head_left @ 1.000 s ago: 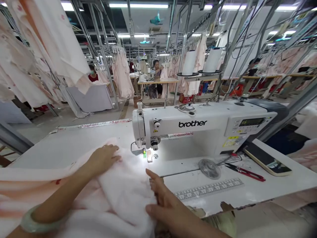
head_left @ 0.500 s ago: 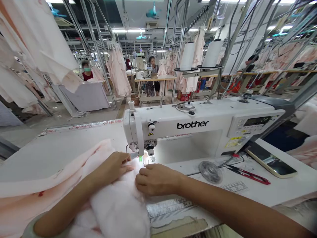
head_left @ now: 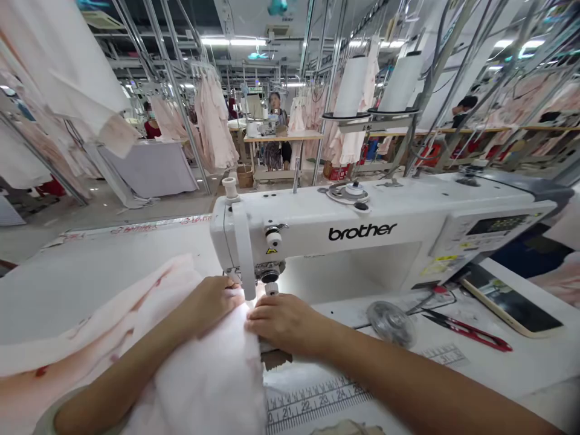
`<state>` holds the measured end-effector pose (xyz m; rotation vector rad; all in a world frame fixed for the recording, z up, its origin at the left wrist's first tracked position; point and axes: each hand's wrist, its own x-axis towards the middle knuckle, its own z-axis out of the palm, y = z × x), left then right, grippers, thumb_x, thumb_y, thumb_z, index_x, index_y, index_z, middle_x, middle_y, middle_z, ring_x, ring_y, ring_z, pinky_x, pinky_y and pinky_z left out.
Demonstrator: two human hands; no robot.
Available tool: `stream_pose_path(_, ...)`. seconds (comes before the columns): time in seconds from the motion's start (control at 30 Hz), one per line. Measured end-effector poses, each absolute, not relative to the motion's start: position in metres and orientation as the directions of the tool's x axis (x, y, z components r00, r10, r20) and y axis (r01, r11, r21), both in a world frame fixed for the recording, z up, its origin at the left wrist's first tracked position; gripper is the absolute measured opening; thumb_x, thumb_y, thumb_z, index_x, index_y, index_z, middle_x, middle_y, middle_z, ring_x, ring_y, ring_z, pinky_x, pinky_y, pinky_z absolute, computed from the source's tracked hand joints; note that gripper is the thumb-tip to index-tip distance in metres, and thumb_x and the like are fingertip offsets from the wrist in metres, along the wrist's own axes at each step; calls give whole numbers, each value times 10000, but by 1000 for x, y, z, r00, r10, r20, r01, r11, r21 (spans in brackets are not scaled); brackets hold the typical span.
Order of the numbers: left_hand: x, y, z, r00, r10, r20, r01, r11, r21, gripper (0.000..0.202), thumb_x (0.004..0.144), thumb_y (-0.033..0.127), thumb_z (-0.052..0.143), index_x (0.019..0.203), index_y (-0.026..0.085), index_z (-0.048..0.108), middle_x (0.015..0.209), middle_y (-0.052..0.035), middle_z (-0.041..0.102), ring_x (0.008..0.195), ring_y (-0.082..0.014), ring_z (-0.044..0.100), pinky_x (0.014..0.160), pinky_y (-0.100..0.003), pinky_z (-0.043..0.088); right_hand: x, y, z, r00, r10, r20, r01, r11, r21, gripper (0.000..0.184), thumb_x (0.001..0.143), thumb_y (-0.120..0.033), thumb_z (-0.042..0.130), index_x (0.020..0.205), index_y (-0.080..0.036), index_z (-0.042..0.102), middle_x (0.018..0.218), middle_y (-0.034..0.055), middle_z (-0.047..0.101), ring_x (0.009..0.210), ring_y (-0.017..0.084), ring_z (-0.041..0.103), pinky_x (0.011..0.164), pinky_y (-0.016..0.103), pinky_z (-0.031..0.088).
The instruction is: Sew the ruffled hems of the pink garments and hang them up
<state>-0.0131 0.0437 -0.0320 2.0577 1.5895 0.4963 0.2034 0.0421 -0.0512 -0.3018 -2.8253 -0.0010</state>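
A white sewing machine marked "brother" stands across the table, its needle area lit. Pale pink fabric with reddish spots runs from the left and the near edge up to the needle. My left hand lies on the fabric just left of the presser foot, fingers curled and closed on it. On the right of the needle, my right hand pinches the fabric's edge with bent fingers. The presser foot and the fingertips are partly hidden by the machine head and the hands.
Right of my hand lie a clear round disc, red-handled thread snips and a phone. A printed ruler runs along the table's near side. Two thread cones stand behind the machine. Co-workers sit among hanging garments beyond.
Both hands have come closer to the needle with the fabric, my left hand now beside the presser foot. The view has shifted closer to the machine.
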Motion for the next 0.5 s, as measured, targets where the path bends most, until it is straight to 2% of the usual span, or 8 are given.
stream_pose_path(0.07, -15, 33, -31, 261, 964, -57, 804, -184, 566, 150, 808, 307, 542, 718, 197, 591, 723, 1, 652, 713, -191, 602, 645, -282, 409, 205, 38, -49, -937, 153, 313, 147, 988, -45, 127, 979, -190, 507, 956, -147, 624, 921, 46, 663, 832, 157, 534, 792, 274, 435)
stream_pose_path(0.23, -16, 7, -28, 248, 960, -130, 822, -137, 553, 141, 842, 323, 518, 842, 206, 596, 777, 4, 666, 769, -199, 618, 689, -294, 415, 207, 25, -44, -934, 35, 356, 51, 998, 36, 171, 931, -99, 509, 827, -154, 632, 846, 25, 640, 748, 166, 482, 695, 287, 407)
stream_pose_path(0.37, -13, 4, -32, 258, 960, -110, 821, -158, 549, 241, 899, 401, 451, 835, 206, 578, 782, -15, 658, 767, -213, 607, 682, -317, 404, 208, 24, -45, -929, 60, 366, 65, 998, 2, 156, 932, -104, 507, 862, -152, 638, 856, 27, 638, 749, 163, 480, 709, 286, 395)
stream_pose_path(0.5, -8, 6, -37, 226, 970, -92, 868, -158, 470, 265, 919, 410, 408, 829, 211, 558, 760, -15, 628, 718, -209, 572, 664, -329, 379, 209, 25, -48, -927, 80, 365, 66, 997, -51, 154, 931, -106, 495, 909, -152, 640, 880, 27, 643, 779, 165, 484, 736, 287, 402)
